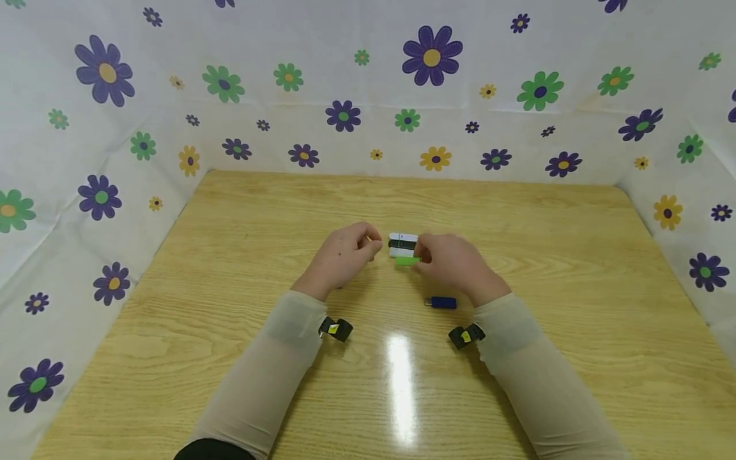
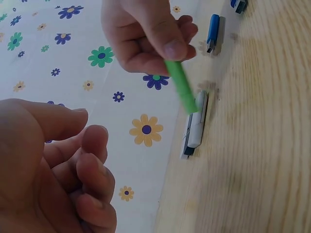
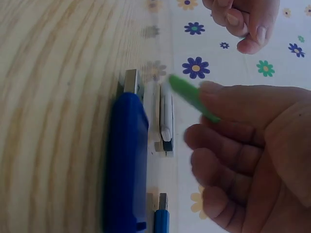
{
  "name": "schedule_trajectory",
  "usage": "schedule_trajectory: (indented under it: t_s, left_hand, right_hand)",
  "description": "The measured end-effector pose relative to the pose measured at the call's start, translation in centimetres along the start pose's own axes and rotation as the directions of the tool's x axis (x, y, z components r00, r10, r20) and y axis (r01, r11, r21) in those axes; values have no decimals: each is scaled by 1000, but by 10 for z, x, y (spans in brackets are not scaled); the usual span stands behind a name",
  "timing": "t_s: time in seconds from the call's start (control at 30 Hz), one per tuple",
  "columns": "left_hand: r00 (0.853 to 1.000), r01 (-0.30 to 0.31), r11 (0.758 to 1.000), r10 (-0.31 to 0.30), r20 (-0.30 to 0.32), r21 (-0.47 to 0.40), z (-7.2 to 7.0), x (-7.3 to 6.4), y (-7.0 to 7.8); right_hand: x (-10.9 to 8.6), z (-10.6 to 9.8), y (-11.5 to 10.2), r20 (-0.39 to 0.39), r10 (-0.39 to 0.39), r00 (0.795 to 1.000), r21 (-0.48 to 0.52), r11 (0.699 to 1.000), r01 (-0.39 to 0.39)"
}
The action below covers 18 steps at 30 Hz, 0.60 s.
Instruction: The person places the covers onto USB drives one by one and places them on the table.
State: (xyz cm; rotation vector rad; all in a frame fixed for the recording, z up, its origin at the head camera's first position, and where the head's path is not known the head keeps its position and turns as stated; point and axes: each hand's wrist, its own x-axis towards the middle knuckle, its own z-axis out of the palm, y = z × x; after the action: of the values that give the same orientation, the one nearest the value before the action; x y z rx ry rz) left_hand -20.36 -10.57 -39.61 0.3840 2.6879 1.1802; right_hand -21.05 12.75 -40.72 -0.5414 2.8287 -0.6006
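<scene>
My right hand (image 1: 454,259) pinches a narrow green USB stick (image 2: 182,87) between thumb and fingers; no metal plug shows on it. In the left wrist view it is held tilted, apart from the table. Close by lie white USB sticks (image 1: 401,253) and a dark one (image 1: 402,244), side by side. My left hand (image 1: 347,254) hovers left of this row, fingers loosely curled and nothing in them. A dark blue USB stick (image 1: 443,303) with a bare metal plug lies nearer me, by the right wrist. A lighter blue one (image 3: 162,221) shows in the right wrist view.
The wooden table (image 1: 276,211) carries everything. A white cloth with printed flowers (image 1: 345,76) stands along its back and both sides. A black wrist strap (image 1: 336,328) is on the left sleeve, and another black strap (image 1: 466,336) is on the right.
</scene>
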Motion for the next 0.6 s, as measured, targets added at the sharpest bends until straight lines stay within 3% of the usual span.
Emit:
schedule_trajectory:
  t_s: [0.2,0.6]
  left_hand:
    - [1000,21,999,-22,4,35,0,0,-3]
    - [999,11,1000,-10,-37,22,-4,2,-8]
  right_hand:
    - [5,8,-1,66,24,998,0,1000,-24]
    - [16,7,-4,60,45,997,-83,996,-40]
